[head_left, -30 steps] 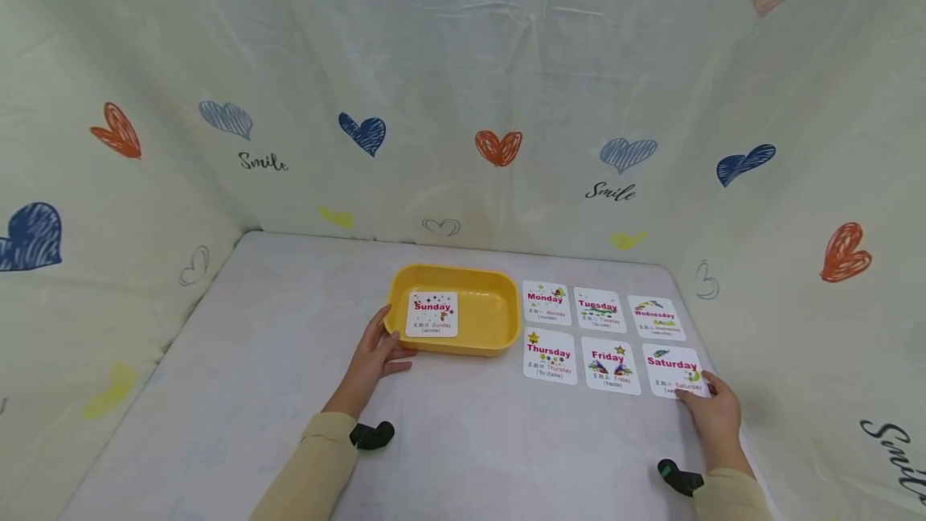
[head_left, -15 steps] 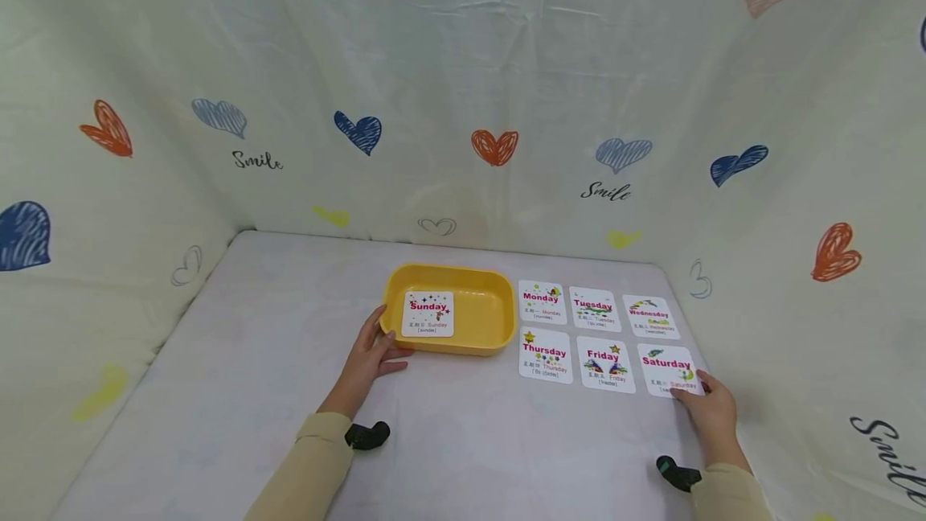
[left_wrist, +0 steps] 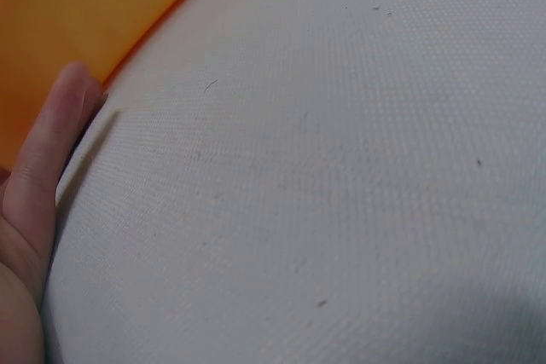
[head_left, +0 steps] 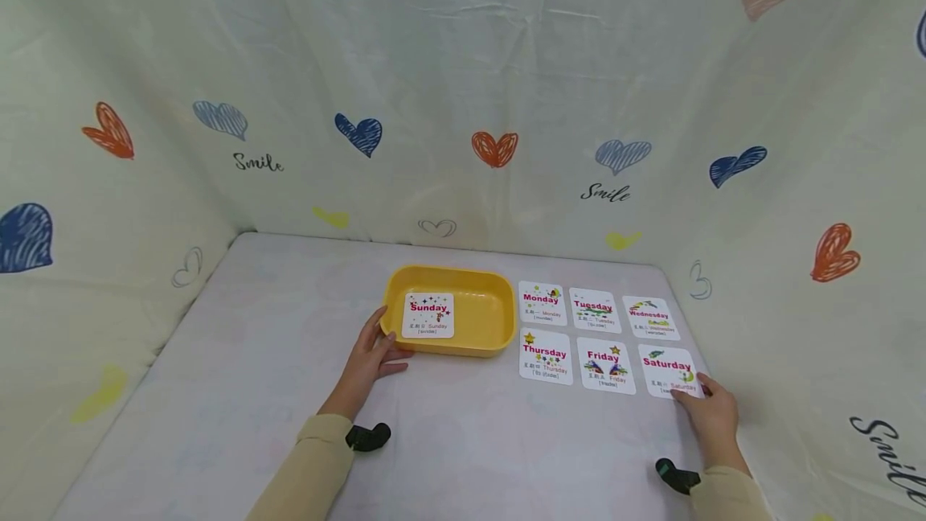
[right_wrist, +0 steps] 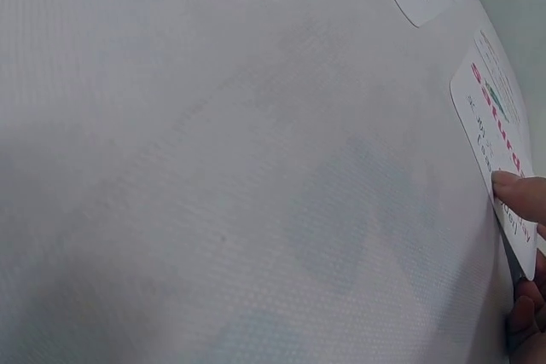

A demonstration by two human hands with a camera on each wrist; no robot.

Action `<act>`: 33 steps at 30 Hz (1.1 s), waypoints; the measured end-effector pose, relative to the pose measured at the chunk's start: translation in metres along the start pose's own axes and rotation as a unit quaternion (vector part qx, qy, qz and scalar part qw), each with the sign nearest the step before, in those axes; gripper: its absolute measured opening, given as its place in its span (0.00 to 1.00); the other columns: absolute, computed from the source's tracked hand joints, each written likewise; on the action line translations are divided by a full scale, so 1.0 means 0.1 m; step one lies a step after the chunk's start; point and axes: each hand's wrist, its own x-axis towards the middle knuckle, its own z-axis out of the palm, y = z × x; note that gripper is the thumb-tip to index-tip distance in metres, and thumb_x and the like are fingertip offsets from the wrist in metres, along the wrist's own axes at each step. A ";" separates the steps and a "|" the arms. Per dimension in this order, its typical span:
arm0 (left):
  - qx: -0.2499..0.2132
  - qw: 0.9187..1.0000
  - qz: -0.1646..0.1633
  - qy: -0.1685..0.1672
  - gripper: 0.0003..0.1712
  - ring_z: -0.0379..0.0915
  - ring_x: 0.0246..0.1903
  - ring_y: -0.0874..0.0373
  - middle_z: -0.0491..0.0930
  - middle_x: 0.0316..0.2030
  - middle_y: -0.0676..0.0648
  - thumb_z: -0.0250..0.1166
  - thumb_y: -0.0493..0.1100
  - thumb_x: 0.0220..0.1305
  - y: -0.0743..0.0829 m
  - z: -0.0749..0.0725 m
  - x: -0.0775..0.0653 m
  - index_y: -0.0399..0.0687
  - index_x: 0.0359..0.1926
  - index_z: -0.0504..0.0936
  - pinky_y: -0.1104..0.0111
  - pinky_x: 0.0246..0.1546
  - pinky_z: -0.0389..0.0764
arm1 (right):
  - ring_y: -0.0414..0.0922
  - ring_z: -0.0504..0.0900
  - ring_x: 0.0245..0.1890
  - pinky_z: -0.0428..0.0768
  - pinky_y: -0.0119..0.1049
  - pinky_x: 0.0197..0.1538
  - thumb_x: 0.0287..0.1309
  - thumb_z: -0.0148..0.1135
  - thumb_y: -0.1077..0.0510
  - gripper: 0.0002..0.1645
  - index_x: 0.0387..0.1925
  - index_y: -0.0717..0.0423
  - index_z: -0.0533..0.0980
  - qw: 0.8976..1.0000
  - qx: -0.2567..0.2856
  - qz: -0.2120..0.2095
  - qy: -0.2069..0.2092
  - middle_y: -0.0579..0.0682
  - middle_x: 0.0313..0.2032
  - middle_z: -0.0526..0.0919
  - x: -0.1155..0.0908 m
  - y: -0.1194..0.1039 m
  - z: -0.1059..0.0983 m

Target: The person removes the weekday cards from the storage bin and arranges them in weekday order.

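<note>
My left hand (head_left: 369, 356) grips the near left corner of a yellow tray (head_left: 481, 316); in the left wrist view a finger (left_wrist: 51, 130) lies along the tray's outer wall (left_wrist: 94, 6). A square Sunday card (head_left: 428, 315) lies face up inside the tray, on its left half. To the right, my right hand (head_left: 714, 412) pinches the near right corner of the Saturday card (head_left: 667, 370). The right wrist view shows the thumb on top of that Saturday card (right_wrist: 482, 108), with the held edge slightly off the cloth. The fingers beneath are partly hidden.
Right of the tray are two rows of cards: Monday (head_left: 542, 303), Tuesday (head_left: 594, 310) and Wednesday (head_left: 650, 318) behind, Thursday (head_left: 546, 357) and Friday (head_left: 606, 366) in front beside Saturday. White cloth covers the table (head_left: 470, 441). A heart-printed curtain (head_left: 434, 63) stands around its back and sides.
</note>
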 end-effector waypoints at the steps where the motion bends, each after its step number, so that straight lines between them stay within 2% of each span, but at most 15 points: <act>1: -0.001 1.000 0.001 0.001 0.32 0.81 0.46 0.48 0.55 0.72 0.52 0.53 0.52 0.74 0.00 0.00 0.00 0.82 0.72 0.52 0.60 0.44 0.83 | 0.68 0.62 0.60 0.64 0.60 0.64 0.59 0.67 0.61 0.46 0.71 0.70 0.53 1.000 0.002 0.003 0.003 0.75 0.64 0.59 0.00 0.00 0.01; 12: 0.005 1.000 -0.004 0.002 0.33 0.81 0.45 0.49 0.57 0.71 0.52 0.54 0.53 0.73 -0.01 0.00 0.00 0.83 0.72 0.52 0.61 0.44 0.83 | 0.69 0.61 0.62 0.63 0.61 0.64 0.58 0.65 0.64 0.40 0.69 0.70 0.59 0.998 -0.001 -0.017 0.067 0.75 0.63 0.62 -0.08 -0.03 0.09; 15: 0.005 1.000 -0.005 -0.001 0.34 0.81 0.45 0.49 0.56 0.72 0.51 0.55 0.53 0.73 -0.02 0.00 0.01 0.84 0.72 0.51 0.60 0.44 0.83 | 0.68 0.61 0.61 0.66 0.59 0.61 0.58 0.65 0.65 0.40 0.69 0.68 0.60 0.997 0.015 -0.012 0.080 0.73 0.63 0.62 -0.11 -0.04 0.11; 18: 0.007 1.000 -0.003 -0.003 0.34 0.81 0.45 0.48 0.57 0.71 0.51 0.55 0.53 0.73 -0.03 -0.01 0.02 0.84 0.72 0.51 0.59 0.44 0.83 | 0.65 0.63 0.58 0.73 0.51 0.51 0.59 0.65 0.63 0.39 0.69 0.66 0.61 0.996 0.037 -0.013 0.084 0.70 0.63 0.62 -0.15 -0.07 0.14; 22: 0.014 1.000 -0.003 0.000 0.33 0.81 0.45 0.49 0.61 0.68 0.53 0.55 0.54 0.73 -0.04 -0.02 0.02 0.85 0.71 0.51 0.60 0.44 0.83 | 0.59 0.64 0.56 0.71 0.34 0.41 0.59 0.65 0.62 0.39 0.70 0.62 0.62 0.995 0.060 -0.023 0.075 0.66 0.63 0.64 -0.22 -0.18 0.18; 28: 0.013 1.000 -0.001 0.001 0.33 0.81 0.45 0.49 0.58 0.70 0.53 0.54 0.54 0.73 -0.04 -0.02 0.02 0.85 0.71 0.51 0.60 0.44 0.83 | 0.57 0.64 0.59 0.69 0.25 0.39 0.61 0.64 0.59 0.38 0.70 0.57 0.63 0.994 0.093 -0.035 0.052 0.62 0.64 0.66 -0.37 -0.40 0.29; 33: 0.012 1.000 -0.003 0.001 0.33 0.81 0.46 0.49 0.59 0.69 0.53 0.54 0.54 0.73 -0.03 -0.01 0.02 0.85 0.71 0.51 0.60 0.44 0.83 | 0.53 0.68 0.55 0.69 0.16 0.33 0.60 0.66 0.58 0.37 0.69 0.58 0.65 0.993 0.097 -0.064 0.026 0.60 0.59 0.69 -0.48 -0.55 0.40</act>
